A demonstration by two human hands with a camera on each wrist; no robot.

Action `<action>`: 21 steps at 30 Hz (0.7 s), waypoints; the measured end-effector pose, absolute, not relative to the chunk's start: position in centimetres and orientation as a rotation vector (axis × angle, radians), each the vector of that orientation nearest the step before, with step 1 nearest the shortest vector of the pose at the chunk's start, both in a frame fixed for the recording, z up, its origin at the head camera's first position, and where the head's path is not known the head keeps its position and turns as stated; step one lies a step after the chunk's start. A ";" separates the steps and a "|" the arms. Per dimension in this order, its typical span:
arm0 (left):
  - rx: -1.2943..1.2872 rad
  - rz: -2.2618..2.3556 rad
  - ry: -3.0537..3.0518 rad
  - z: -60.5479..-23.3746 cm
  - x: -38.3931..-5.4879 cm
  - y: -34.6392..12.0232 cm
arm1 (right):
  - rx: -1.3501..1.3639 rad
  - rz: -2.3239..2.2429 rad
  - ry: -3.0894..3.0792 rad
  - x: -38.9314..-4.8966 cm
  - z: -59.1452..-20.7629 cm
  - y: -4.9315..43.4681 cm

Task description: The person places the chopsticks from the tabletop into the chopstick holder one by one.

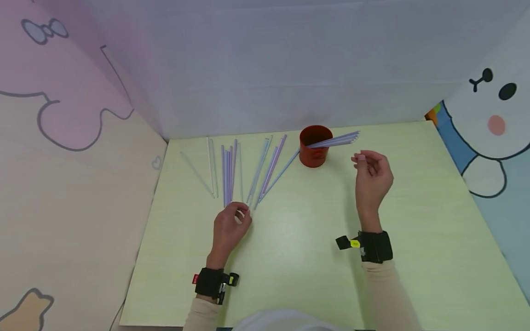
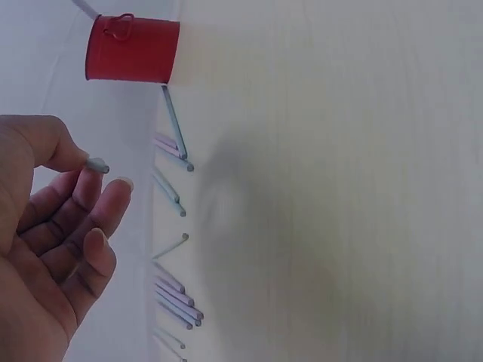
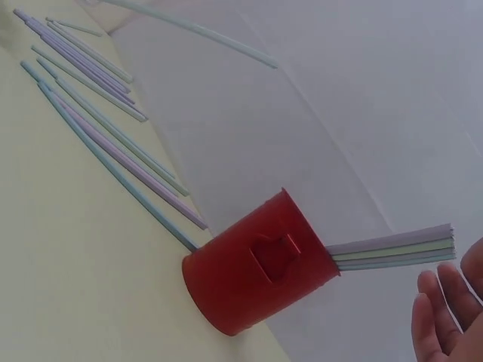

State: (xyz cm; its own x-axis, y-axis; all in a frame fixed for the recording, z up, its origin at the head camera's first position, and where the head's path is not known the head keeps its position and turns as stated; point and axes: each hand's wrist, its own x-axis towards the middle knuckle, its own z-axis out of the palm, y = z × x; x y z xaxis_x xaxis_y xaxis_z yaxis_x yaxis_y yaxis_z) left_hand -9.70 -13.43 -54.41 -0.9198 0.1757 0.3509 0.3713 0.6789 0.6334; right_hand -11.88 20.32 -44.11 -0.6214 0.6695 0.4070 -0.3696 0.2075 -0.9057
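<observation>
My left hand (image 1: 231,226) pinches a thin pale green straw (image 2: 98,165) between thumb and index finger, raised off the table. In the right wrist view this straw (image 3: 204,32) slants through the air. The other left fingers are loosely bent. My right hand (image 1: 373,181) hovers to the right of a small red bucket (image 1: 313,157), fingers loosely curled with nothing visible in them. A bundle of straws (image 1: 339,139) leans out over the bucket's right rim, its ends close to the right fingers (image 3: 426,317).
Several purple, pale green and blue straws (image 1: 227,174) lie spread on the light table (image 1: 298,257) left of the bucket. One blue straw (image 1: 283,169) reaches to the bucket's base. A pale wall panel (image 1: 265,69) stands behind the table's far edge.
</observation>
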 end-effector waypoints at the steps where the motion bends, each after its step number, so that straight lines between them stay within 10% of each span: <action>1: -0.458 -1.077 -2.630 -54.4 -9.6 -13.3 | -0.272 1.566 -1.645 -11.8 -44.3 20.0; 21: -0.739 -1.020 -2.567 -53.1 -9.1 -10.9 | 0.032 1.807 -1.897 -10.1 -45.1 13.6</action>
State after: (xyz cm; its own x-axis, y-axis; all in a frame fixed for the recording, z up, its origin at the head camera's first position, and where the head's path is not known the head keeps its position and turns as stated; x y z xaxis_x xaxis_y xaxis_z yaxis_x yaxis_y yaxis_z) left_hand -9.13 -10.92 -53.05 -0.8296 0.3551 0.4308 0.5540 0.6195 0.5562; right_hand -10.15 13.58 -45.13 -0.8668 0.3274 0.3762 -0.3600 0.1114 -0.9263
